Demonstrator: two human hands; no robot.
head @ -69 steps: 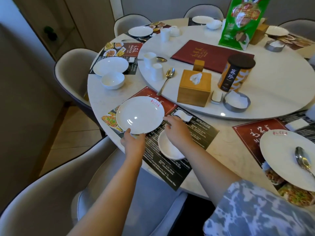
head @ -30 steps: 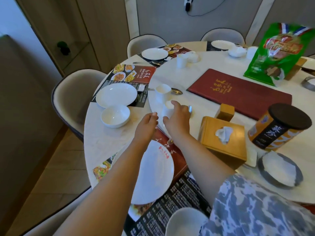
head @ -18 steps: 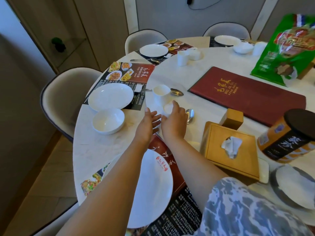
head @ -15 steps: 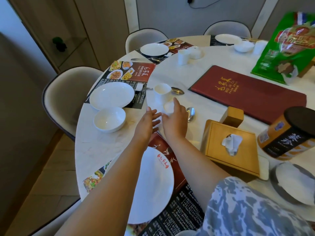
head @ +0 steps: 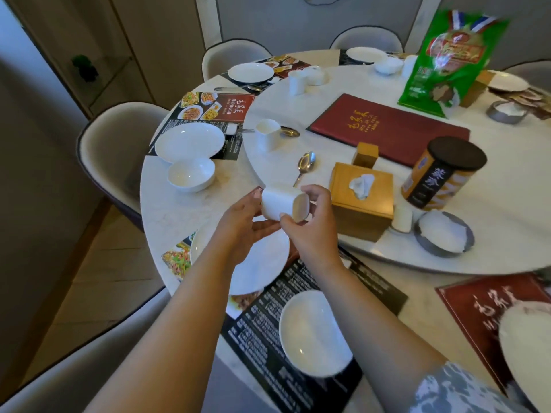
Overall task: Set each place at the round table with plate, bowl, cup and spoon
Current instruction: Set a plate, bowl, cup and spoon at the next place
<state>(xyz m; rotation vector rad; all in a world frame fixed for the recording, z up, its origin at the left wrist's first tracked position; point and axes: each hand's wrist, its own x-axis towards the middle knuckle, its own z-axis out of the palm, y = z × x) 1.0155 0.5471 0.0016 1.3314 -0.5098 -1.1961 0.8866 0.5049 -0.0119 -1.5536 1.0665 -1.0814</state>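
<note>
cup (head: 284, 204) lies tipped on its side in the air above the plate (head: 262, 268) near the surface's left edge, grasped between both hands: left (head: 244, 222) fingers underneath, right (head: 310, 225) fingers around its rim.

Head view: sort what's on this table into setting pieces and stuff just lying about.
Part of the job:
- white cup, held on its side between left hand and right hand
- plate on the placemat
- bowl
- spoon on the turntable

Just lying about:
- tissue box
- red menu
- tea canister
- green bag
</note>
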